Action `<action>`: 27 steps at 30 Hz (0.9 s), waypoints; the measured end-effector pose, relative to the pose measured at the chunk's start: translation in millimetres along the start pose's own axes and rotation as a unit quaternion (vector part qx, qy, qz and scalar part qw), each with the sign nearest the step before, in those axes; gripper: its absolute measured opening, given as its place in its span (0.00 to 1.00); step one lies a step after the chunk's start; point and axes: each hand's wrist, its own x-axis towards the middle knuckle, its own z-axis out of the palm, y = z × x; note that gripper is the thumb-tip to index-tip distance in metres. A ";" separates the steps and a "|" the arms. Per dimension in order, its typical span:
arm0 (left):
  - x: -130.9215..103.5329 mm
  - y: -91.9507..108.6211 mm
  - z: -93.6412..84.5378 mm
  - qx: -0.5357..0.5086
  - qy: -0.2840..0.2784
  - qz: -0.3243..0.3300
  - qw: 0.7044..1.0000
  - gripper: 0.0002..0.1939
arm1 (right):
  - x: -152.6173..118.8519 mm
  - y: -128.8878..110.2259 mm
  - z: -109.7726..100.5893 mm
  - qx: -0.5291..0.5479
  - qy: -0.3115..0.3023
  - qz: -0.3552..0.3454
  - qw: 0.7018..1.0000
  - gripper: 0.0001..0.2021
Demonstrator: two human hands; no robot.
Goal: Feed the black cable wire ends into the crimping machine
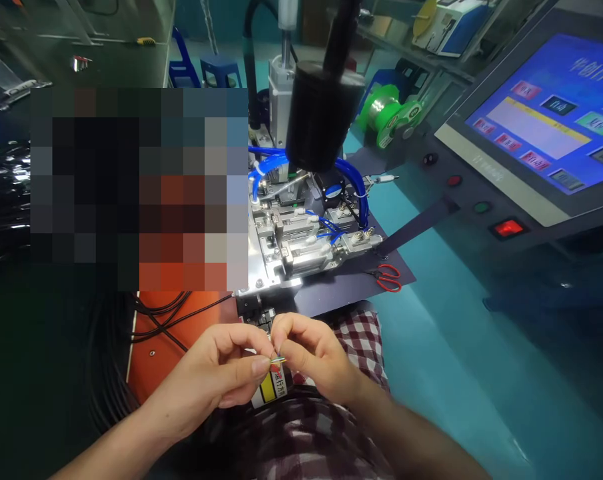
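Observation:
Close to my lap, my left hand (226, 367) pinches a few thin coloured wires (278, 360) between thumb and forefinger. Facing it, my right hand (318, 353) is closed with its fingertips on the same wires, just right of the left thumb. Only a short stretch of the wires shows between the two hands; the rest is hidden by the fingers. Below the fingertips lies a yellow and white label (268, 390) with printed characters. Black cables (166, 320) run over an orange surface (151, 373) left of my hands.
Beyond my hands stands a metal machine (301, 247) with blue air hoses (356, 183). Red-handled scissors (388, 278) lie on its dark base. A touchscreen panel (546, 120) rises at right, and a green solder spool (388, 113) sits behind. Pixelation hides the left middle.

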 end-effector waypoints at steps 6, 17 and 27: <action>0.7 -2.0 2.4 0.059 0.028 -0.018 0.998 0.11 | 10.7 -22.1 -19.6 -0.143 -0.106 -0.008 0.984 0.07; 5.2 -7.5 10.6 0.119 0.131 -0.011 0.984 0.11 | 16.4 -30.8 -24.9 -0.265 -0.100 -0.001 0.959 0.06; 8.5 -13.1 8.6 0.092 0.175 -0.021 0.980 0.11 | -2.6 -1.1 -2.1 -0.198 0.117 0.070 0.971 0.04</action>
